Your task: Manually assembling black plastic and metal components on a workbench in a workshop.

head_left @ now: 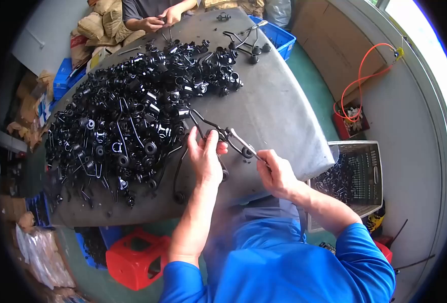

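Note:
My left hand (206, 160) is closed on a black bent metal rod part (201, 119) in front of the pile, thumb and fingers pinching it near the table's front. Gripped in my right hand (278, 175) is a slim metal wrench (244, 143). Its far end meets the rod part just right of my left fingers; the exact contact is too small to make out. A black round rubber piece (247, 152) shows beside the wrench. Left of my hands spreads a large heap of black clamps, rods and bushings (122, 118).
All this lies on a grey-covered table (279, 101). Across it, another person's hands (160, 20) work near several bent rod parts (248, 43). A crate of small dark parts (377, 171) stands right, a red stool (132, 260) below left, a blue bin (286, 43) beyond.

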A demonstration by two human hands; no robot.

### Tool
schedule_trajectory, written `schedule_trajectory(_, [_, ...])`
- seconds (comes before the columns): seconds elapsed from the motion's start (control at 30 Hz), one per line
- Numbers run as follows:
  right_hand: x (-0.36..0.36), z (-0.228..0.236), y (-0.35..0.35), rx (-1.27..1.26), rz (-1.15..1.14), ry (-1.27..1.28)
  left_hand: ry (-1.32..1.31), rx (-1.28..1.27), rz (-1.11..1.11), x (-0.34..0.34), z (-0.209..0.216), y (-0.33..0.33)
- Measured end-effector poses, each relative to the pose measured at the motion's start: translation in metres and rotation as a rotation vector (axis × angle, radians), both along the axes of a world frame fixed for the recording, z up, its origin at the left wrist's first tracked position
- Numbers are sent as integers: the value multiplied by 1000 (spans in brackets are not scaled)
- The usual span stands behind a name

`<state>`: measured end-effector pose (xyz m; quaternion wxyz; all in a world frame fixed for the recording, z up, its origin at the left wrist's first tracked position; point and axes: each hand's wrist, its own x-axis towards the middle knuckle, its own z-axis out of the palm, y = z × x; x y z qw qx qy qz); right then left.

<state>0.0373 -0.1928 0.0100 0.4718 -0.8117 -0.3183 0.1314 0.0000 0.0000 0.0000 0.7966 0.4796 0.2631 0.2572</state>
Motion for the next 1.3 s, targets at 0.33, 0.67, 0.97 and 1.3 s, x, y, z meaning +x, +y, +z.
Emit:
schedule_trajectory(0.33, [42,85,-16,275,-27,-602,-281,697,-112,-12,11,-38])
schedule_trajectory(0.67, [92,1,78,-104,-126,-179,-403,1370,-495,-43,1,-65])
schedule_trajectory(0.97, [148,9,31,191,-555,506,-339,1017,-352,-56,2,-45])
schedule_trajectory(1.3, [29,25,-13,399,58,-222,-195,326,-395,-10,50,-56])
